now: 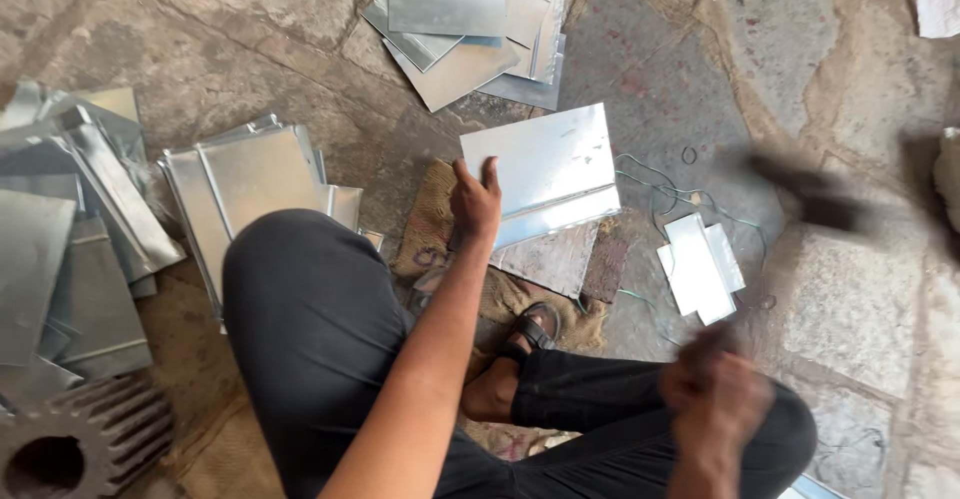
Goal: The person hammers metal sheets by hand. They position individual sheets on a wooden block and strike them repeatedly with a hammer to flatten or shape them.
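Head view sheet: a shiny rectangular galvanised metal sheet (545,171) with a folded lower edge lies flat at centre frame.
Left hand: the left hand (475,202) presses on the sheet's left edge, fingers together, thumb spread.
Right hand: the right hand (715,391), lower right, is blurred, closed on the handle of a dark hammer (805,194) whose smeared head shows at upper right.
Under the sheet: a dull grey metal block (550,257) on coarse brown burlap sacking (428,234).
Around: small bright metal pieces (700,267) to the right; stacked sheets (470,24) at top; folded sheets (250,184) at left; a toothed iron gear (75,444) lower left; rough stone floor (850,59).
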